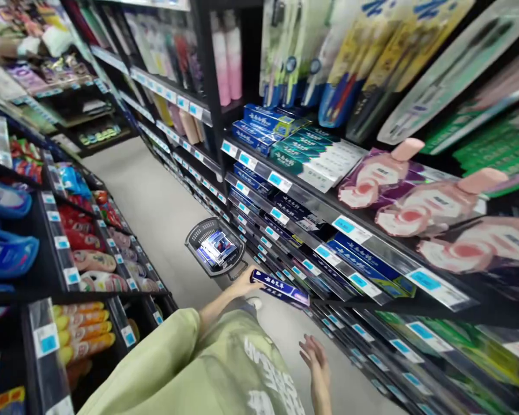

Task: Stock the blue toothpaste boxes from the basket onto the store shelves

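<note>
Wearing a loose, pale green top [229, 363], creasing softly across the front and carrying large white block lettering [280, 380] in stacked lines. Sporting a roomy, matching left sleeve [155, 351], leaving the left forearm [216, 307] bare.

Floor [155, 202]: pale grey, smooth, running between two shelf units. A dark grey basket [202, 232] stands on it, near the foot of the right-hand unit. Right-hand shelf [311, 203]: black, front edge fitted with blue-and-white price labels [280, 182]. Directly on its upper level: stacked blue boxes [259, 125] towards the far end, green-and-white boxes [311, 151] just beside them, then pink-capped packs [436, 202] lying nearer. Level beneath: further blue boxes [363, 259], lying flat. Left-hand shelf [57, 229]: black, tiered, bearing blue bottles [8, 253], red packs [75, 225] and, lower down, stacked orange-and-yellow tubes [84, 325].
</note>
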Demonstrator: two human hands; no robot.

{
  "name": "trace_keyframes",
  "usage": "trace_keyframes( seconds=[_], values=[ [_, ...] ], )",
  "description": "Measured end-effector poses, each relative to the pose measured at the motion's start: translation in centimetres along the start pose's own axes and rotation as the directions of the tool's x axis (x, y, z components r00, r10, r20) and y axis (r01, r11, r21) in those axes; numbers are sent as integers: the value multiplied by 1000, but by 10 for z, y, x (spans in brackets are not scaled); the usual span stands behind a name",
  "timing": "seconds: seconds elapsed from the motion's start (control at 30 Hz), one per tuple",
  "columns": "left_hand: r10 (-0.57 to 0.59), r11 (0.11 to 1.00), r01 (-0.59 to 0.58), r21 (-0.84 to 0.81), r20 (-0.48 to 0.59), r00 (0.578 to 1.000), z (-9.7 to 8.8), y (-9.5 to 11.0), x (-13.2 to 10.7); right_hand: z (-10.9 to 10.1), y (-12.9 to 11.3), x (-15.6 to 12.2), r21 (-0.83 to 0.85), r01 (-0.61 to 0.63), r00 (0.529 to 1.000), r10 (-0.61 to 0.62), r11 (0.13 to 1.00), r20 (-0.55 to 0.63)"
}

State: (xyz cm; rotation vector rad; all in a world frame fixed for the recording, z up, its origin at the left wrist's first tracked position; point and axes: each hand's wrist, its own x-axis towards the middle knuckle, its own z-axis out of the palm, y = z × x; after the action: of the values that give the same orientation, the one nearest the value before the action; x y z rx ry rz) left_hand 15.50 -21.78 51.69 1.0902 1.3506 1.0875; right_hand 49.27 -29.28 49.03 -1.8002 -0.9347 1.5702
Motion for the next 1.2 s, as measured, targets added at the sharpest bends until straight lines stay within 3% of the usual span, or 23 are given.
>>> trace_keyframes(
  seconds=[0.1, 0.2, 0.37, 0.53, 0.63, 0.77, 0.87, 1.0, 1.1, 1.2],
  values=[
    [-81, 995, 80, -67, -17, 997, 1, -20, -48, 7, -27, 7, -82, 112, 978, -96, 990, 183],
    [-145, 981, 140, -134, -28, 989, 1, -31, -85, 22, -46, 5, -167, 195, 911, -116, 967, 395],
    [-205, 961, 199, -190, -7, 979, -16, -31, -117, 46, -47, -9, -273, 227, 862, -62, 935, 504],
    [-209, 968, 217, -125, 77, 975, -41, -36, -102, 69, -32, -29, -277, 186, 784, 27, 943, 620],
    [-231, 971, 234, -44, 76, 970, -51, -41, -75, 88, -26, -34, -253, 108, 808, 63, 962, 586],
    [-257, 965, 260, 40, -57, 965, -69, -42, -34, 135, -36, -30, -206, 16, 871, 88, 978, 483],
    [-250, 964, 260, 53, -150, 957, -99, -42, -8, 188, -53, -23, -177, -3, 918, 73, 984, 389],
    [-260, 961, 275, 33, -239, 936, -163, -54, 19, 267, -76, -2, -177, 10, 967, 35, 984, 252],
    [-320, 943, 331, -5, -276, 906, -216, -76, 29, 315, -89, 29, -218, 37, 981, 5, 975, 192],
    [-387, 918, 395, -36, -304, 871, -260, -109, 19, 347, -102, 67, -288, 85, 992, -54, 954, 114]
  ],
)
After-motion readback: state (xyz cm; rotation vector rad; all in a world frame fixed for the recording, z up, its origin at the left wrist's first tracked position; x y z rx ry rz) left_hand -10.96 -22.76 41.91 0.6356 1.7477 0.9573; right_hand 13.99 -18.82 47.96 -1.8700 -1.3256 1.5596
